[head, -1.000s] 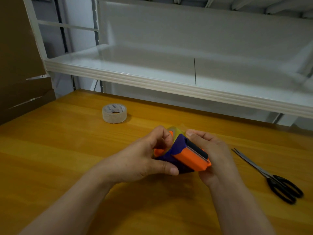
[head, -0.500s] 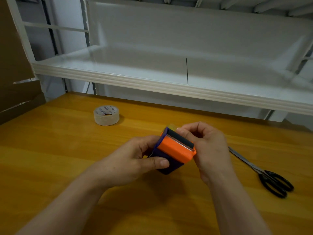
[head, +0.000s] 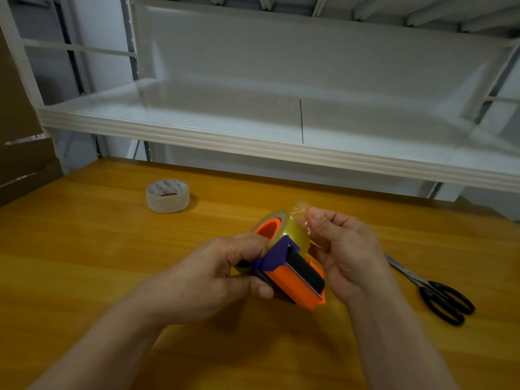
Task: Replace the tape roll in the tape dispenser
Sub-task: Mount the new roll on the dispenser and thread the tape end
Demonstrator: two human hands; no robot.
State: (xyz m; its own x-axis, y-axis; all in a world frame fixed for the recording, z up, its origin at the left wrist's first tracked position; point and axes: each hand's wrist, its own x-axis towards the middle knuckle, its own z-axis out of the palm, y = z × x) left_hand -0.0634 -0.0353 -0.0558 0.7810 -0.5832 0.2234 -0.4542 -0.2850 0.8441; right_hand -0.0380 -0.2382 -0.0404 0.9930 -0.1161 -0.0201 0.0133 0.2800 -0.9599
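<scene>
My left hand point(head: 213, 280) clamps the tape dispenser point(head: 292, 271); my right hand point(head: 346, 249) pinches its tape end point(head: 302, 207). The spare roll point(head: 167, 196) carries print I cannot read.

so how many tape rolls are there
2: one roll sits in the dispenser held by both hands, the other roll lies loose on the table, far left.

Two tape rolls: one loose point(head: 167, 196), one in the dispenser point(head: 292, 235). One dispenser point(head: 289, 273), one pair of scissors point(head: 433, 291), two hands point(head: 208, 280) point(head: 349, 254).
</scene>
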